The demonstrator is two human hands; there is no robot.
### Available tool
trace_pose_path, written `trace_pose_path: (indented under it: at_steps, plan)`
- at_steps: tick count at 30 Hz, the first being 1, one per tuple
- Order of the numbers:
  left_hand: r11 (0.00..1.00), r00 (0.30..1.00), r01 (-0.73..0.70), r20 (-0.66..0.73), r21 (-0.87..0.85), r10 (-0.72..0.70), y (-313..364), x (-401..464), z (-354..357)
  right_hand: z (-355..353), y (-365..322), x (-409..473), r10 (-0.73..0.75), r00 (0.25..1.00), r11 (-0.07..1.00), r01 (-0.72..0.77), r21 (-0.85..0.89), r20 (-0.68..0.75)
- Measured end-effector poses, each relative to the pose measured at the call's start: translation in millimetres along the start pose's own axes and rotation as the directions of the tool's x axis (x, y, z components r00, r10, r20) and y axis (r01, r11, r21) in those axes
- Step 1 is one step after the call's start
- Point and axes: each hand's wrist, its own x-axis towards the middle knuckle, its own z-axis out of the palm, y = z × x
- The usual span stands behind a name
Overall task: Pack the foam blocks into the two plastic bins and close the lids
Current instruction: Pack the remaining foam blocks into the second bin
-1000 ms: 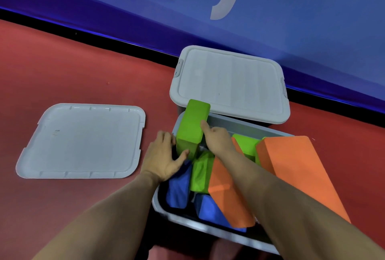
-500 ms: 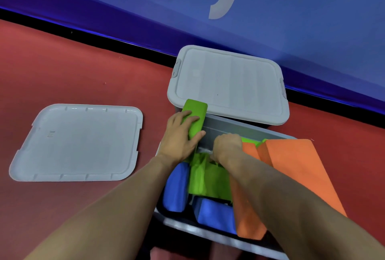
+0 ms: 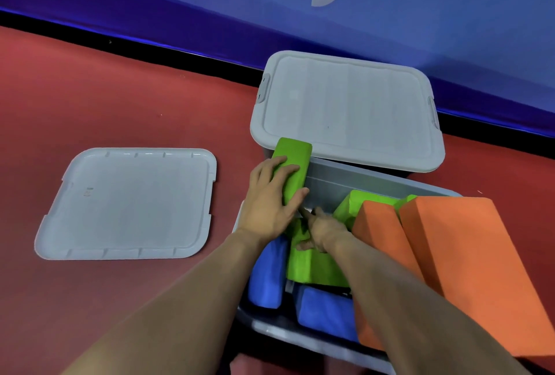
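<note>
An open grey bin (image 3: 339,177) stands in front of me, holding green, blue and orange foam blocks. My left hand (image 3: 270,203) grips an upright green block (image 3: 295,161) at the bin's far left corner. My right hand (image 3: 322,229) presses down on another green block (image 3: 309,266) lying inside the bin. Two blue blocks (image 3: 267,275) lie at the near left. Two large orange blocks (image 3: 468,254) lean over the right side. Behind stands a second grey bin with its lid shut (image 3: 345,110).
A loose grey lid (image 3: 129,203) lies flat on the red floor to the left of the open bin. A blue wall with white lettering runs along the back, with a black strip at its base.
My left hand has taken the upright green block and shifted it to the bin's far left corner. My right hand let go of it and dropped onto a green block inside.
</note>
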Motion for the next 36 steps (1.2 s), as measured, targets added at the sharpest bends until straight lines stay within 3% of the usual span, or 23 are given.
trace_pose_path:
  at_steps: [10, 16, 22, 27, 30, 36]
  plan:
    - [0.976, 0.960, 0.196, 0.182, 0.095, -0.211, -19.6, -17.5, 8.6, -3.9, 15.4, -15.7, 0.104, 0.990, 0.932, -0.129, 0.338, 0.090]
    - [0.948, 0.933, 0.250, 0.214, 0.196, -0.291, 2.7, -3.8, 19.0, 1.8, 21.2, -17.9, 0.135, 0.990, 0.892, -0.109, 0.438, -0.028]
    - [0.917, 0.887, 0.359, 0.241, 0.175, -0.393, 7.8, 0.4, 19.4, 4.8, 26.1, -14.7, 0.229, 0.963, 0.828, -0.117, 0.548, -0.141]
    - [0.907, 0.875, 0.376, 0.248, 0.189, -0.415, 11.6, 3.5, 25.2, -8.0, 31.9, -18.0, 0.207, 0.960, 0.799, -0.055, 0.599, -0.189]
    - [0.896, 0.853, 0.402, 0.278, 0.189, -0.441, 13.8, 2.9, 32.3, -14.8, 32.4, -22.9, 0.193, 0.966, 0.723, -0.021, 0.690, -0.173]
    - [0.879, 0.836, 0.440, 0.274, 0.185, -0.476, 6.6, -1.3, 39.7, -12.6, 29.9, -24.9, 0.293, 0.955, 0.541, -0.128, 0.831, -0.043]
